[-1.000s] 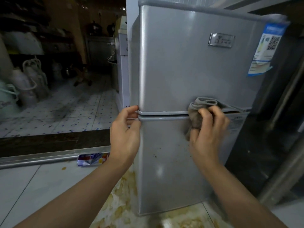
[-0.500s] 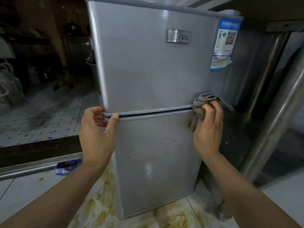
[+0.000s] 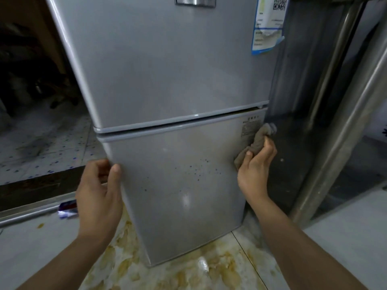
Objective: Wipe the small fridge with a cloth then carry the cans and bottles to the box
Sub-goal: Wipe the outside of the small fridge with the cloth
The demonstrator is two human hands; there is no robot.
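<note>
At the centre of the view stands the small silver-grey two-door fridge (image 3: pixel 167 84), upright on a pale tiled floor (image 3: pixel 33 248) that is stained yellow-brown around its base. Its lower door (image 3: pixel 178 185) is flecked with small dark spots. On that door's left edge the left hand (image 3: pixel 100 193) grips, thumb lying on the front face and fingers curled round the side. Against the door's right edge the right hand (image 3: pixel 256 164) clutches a crumpled brown-grey cloth (image 3: pixel 258 141), fingers curled about it, the cloth touching the fridge just below the seam between the doors. A blue-and-white paper label (image 3: pixel 267 26) is stuck at the upper door's right side, its lower corner peeling. Beside the fridge on the right run slanting shiny metal posts (image 3: pixel 343 130). A small blue wrapper (image 3: pixel 68 208) lies on the floor to the left.
</note>
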